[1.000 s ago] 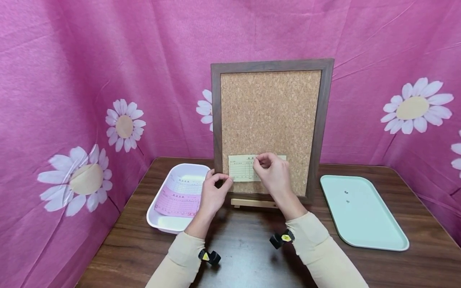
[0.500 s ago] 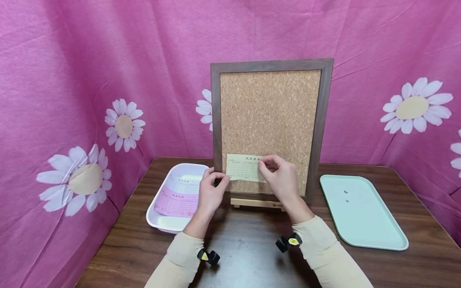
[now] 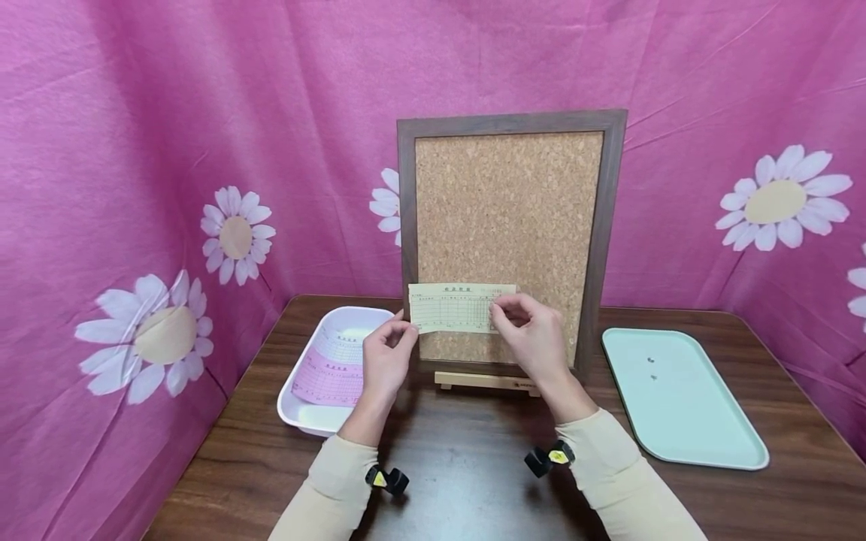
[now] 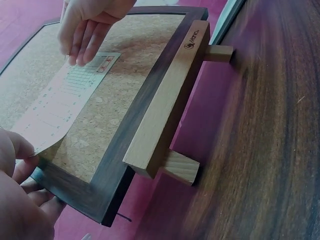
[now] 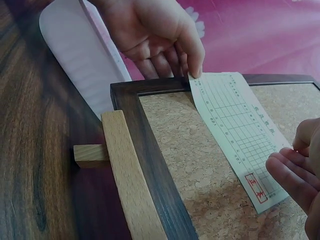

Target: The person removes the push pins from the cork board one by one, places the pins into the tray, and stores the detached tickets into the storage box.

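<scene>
In the head view my left hand (image 3: 387, 359) pinches the lower left corner of a pale yellow-green printed receipt form (image 3: 446, 309). The form spans the lower part of a framed corkboard (image 3: 507, 210), its left end overlapping the frame. My right hand (image 3: 537, 338) is at the form's right part, thumb and forefinger pressed together. A tiny pin-like thing (image 4: 66, 57) peeks from those fingertips in the left wrist view; most of it is hidden. The right wrist view shows a red stamped box (image 5: 255, 188) near the form's right end.
A wooden easel (image 3: 483, 381) supports the board. At left, a white tray (image 3: 287, 409) holds a pink and a pale bluish form (image 3: 328, 383). A mint tray (image 3: 704, 421) at right carries two tiny dark pieces (image 3: 652, 361). Behind hangs a pink flowered curtain (image 3: 325, 113).
The form has shifted left and slightly up with my left hand, its left end now over the frame. My right hand has moved a little right, uncovering more of the printing.
</scene>
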Demonstrator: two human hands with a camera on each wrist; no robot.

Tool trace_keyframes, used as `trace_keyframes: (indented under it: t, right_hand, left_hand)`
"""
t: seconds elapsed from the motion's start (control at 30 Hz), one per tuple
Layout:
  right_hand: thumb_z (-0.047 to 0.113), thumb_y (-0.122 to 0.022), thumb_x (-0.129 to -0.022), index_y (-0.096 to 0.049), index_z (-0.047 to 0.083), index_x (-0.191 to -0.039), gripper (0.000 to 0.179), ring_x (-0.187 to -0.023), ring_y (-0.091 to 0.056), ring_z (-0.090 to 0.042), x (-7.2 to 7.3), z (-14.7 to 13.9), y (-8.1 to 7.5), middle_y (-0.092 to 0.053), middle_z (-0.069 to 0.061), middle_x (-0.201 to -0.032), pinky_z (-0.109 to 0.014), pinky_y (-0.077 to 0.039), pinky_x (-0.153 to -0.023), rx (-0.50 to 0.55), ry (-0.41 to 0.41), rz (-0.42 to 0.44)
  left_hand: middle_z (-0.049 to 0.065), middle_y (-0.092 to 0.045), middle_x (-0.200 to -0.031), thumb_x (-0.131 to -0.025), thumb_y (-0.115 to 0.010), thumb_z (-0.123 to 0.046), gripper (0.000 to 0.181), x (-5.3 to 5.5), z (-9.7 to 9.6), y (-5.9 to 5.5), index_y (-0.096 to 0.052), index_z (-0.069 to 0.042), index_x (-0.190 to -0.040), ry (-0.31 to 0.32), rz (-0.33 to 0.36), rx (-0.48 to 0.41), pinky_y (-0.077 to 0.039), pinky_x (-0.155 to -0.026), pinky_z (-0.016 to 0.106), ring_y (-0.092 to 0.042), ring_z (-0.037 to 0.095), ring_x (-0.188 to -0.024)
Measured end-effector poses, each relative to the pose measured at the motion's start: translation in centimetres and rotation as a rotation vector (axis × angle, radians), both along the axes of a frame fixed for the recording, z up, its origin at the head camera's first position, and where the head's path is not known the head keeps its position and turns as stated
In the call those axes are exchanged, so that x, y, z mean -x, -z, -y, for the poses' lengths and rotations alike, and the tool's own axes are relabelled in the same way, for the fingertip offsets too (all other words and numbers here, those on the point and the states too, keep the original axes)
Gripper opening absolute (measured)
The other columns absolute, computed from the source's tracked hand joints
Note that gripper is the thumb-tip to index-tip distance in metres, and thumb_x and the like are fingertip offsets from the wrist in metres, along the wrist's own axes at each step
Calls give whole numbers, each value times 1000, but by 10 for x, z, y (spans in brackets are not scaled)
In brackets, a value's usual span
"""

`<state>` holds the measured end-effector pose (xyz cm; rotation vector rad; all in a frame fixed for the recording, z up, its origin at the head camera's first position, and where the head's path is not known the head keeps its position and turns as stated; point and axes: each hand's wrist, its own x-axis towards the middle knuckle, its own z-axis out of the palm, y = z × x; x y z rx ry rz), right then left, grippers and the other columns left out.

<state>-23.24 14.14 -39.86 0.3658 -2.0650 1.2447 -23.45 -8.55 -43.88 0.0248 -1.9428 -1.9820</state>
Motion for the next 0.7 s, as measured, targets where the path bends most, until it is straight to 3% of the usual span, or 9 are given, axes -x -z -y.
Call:
trace_keyframes:
  t: [0.3, 0.4, 0.47, 0.6, 0.7]
  right_hand:
    - [-3, -81, -90, -79, -2, -90, 2, -71, -69, 0, -2, -5, 0, -81, -14, -82, -4, -51, -67, 3, -9, -25]
    - [-4, -81, -89, -79, 0, -89, 4, -71, -68, 0, -4, -7, 0, -81, -13, -81, -4, -51, -67, -4, 2, -29]
    - [-4, -81, -89, -79, 1, -88, 5, -70, -68, -1, -4, -9, 1, -81, -13, -81, -4, -51, -67, -10, 8, -28]
    - [-3, -80, -89, -79, 1, -88, 5, -70, -67, -1, -5, -11, 1, -80, -13, -80, -3, -50, -67, -14, 11, -27]
    - [-2, -80, -90, -79, 0, -87, 4, -70, -68, -1, -7, -13, 0, -80, -13, -80, -3, -50, -67, -20, 16, -30]
  left_hand:
    - [28, -76, -125, -95, -70, 2, 13, 2, 6, -3, -73, 13, -100, -6, -6, -66, -58, -98, 16, -71, 37, -129]
    - [27, -78, -120, -94, -71, 2, 12, 2, 9, -4, -74, 13, -99, -28, -4, -80, -58, -96, 15, -74, 31, -125]
    - [25, -79, -116, -94, -71, 1, 12, 2, 10, -6, -74, 12, -99, -49, -2, -85, -58, -92, 14, -77, 22, -117]
    - [19, -83, -98, -95, -73, -1, 14, 1, 13, -8, -75, 11, -101, -72, 11, -107, -58, -71, 15, -75, 6, -82]
    - [17, -82, -88, -96, -73, -2, 15, 1, 16, -9, -75, 11, -103, -63, 27, -128, -55, -61, 16, -70, 3, -66]
